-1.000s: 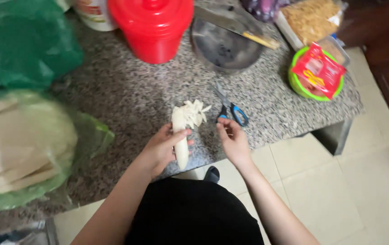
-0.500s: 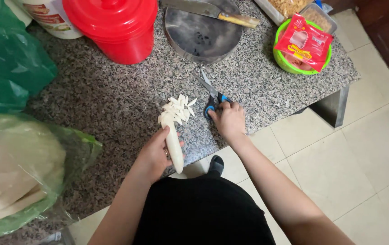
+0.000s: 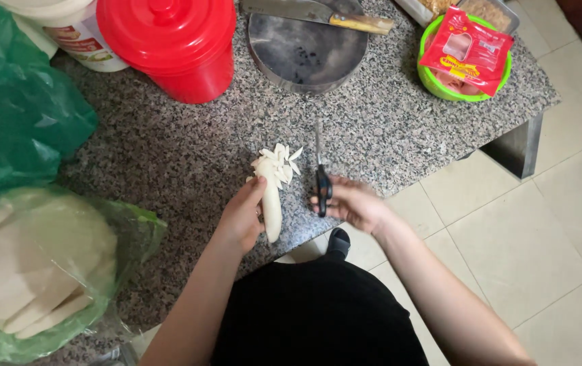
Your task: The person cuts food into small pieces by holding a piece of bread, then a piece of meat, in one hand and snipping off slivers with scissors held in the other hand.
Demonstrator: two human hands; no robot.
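My left hand (image 3: 242, 215) grips a long white stalk-like vegetable (image 3: 272, 196) near the front edge of the granite counter (image 3: 169, 149); its top end is cut into splayed strips. My right hand (image 3: 353, 202) is closed on the dark handles of a pair of scissors (image 3: 320, 177), blades pointing away from me, just right of the white stalk. The scissors are lifted off or just above the stone; I cannot tell which.
A red lidded bucket (image 3: 172, 42) stands at the back. A round metal pan (image 3: 308, 44) has a knife (image 3: 318, 13) across it. A green bowl (image 3: 464, 57) holds a red packet. Green plastic bags (image 3: 20, 115) lie left, one with white slices (image 3: 33, 264). Tiled floor (image 3: 528, 224) lies right.
My right hand went from resting on the scissors on the counter to gripping them beside the stalk. The left hand kept hold of the white stalk.
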